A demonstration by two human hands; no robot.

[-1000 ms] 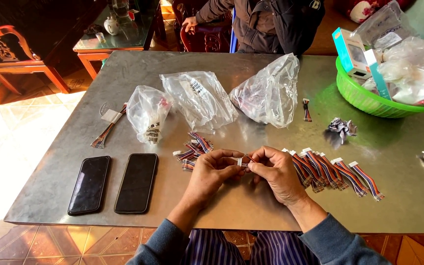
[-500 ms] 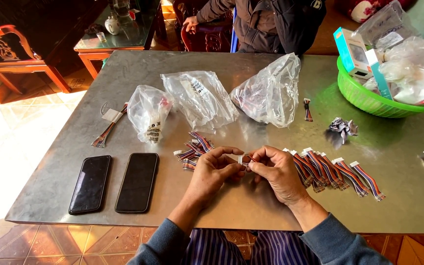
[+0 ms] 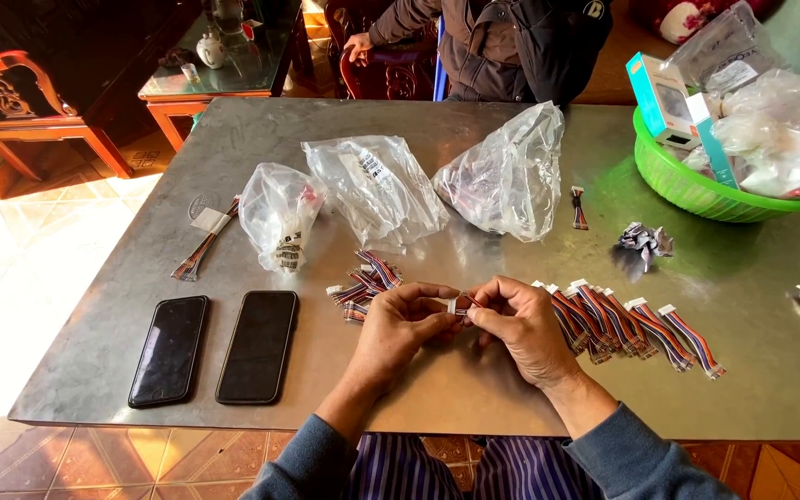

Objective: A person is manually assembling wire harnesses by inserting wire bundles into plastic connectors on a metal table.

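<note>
both hands, the left hand (image 3: 400, 324) and right hand (image 3: 520, 324), pinch one small wire bundle (image 3: 460, 304) between fingertips above the table's (image 3: 474, 398) six o'clock edge, apparently for close handling, with finished bundles (image 3: 631, 324) rowed at three o'clock.

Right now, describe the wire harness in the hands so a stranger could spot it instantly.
Start at the grey metal table and find the near edge, where the left hand and right hand meet. Pinched between their fingertips is a short multicoloured wire harness with a white connector. Unlike the harnesses lying in rows on the table, it alone is lifted.
</note>
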